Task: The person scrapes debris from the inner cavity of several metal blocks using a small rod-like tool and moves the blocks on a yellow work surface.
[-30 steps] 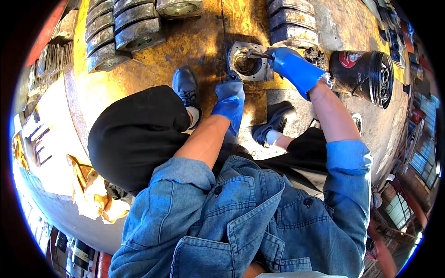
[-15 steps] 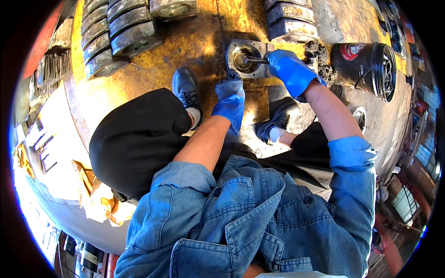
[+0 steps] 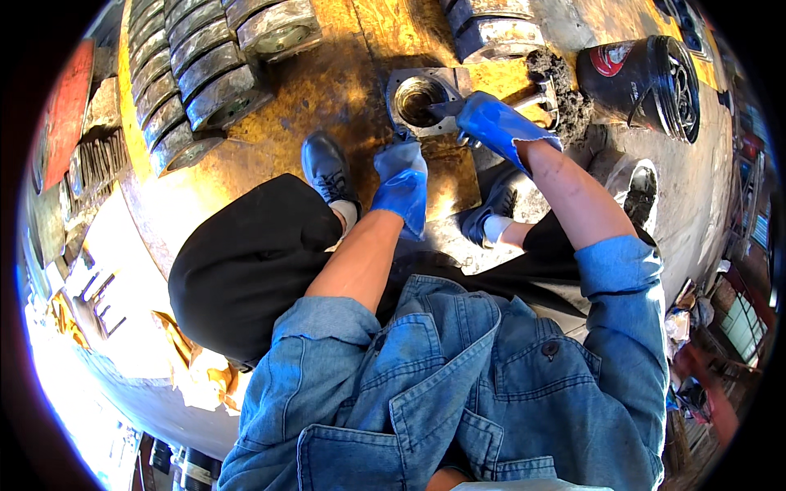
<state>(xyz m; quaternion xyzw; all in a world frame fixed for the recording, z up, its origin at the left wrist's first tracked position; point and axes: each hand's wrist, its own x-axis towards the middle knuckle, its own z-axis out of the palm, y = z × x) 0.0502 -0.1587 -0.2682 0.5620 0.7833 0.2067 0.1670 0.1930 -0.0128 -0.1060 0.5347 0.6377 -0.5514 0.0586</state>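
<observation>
A square metal housing (image 3: pixel 456 79) with a round greasy bore lies on the yellow floor in front of me. My left hand (image 3: pixel 400 173), in a blue rubber glove, is closed at the housing's near left corner; its fingertips are partly hidden. My right hand (image 3: pixel 501 124), gloved the same way, is wrapped round a tool with a dark flat blade, which looks like a scraper (image 3: pixel 444 109). The blade points left, over the right rim of the bore. The scraper's handle is mostly covered by the glove.
Dark greasy scrapings (image 3: pixel 566 96) are heaped right of the housing. Beyond them a black bucket (image 3: pixel 618 86) lies on its side. Rows of similar metal blocks (image 3: pixel 217 90) stand at the far left, with more blocks (image 3: pixel 497 34) behind the housing. My shoes (image 3: pixel 327 168) flank my left hand.
My right hand has drawn back slightly toward me and turned, and the tool has come out of the bore's middle to its right rim. My left hand stays by the corner.
</observation>
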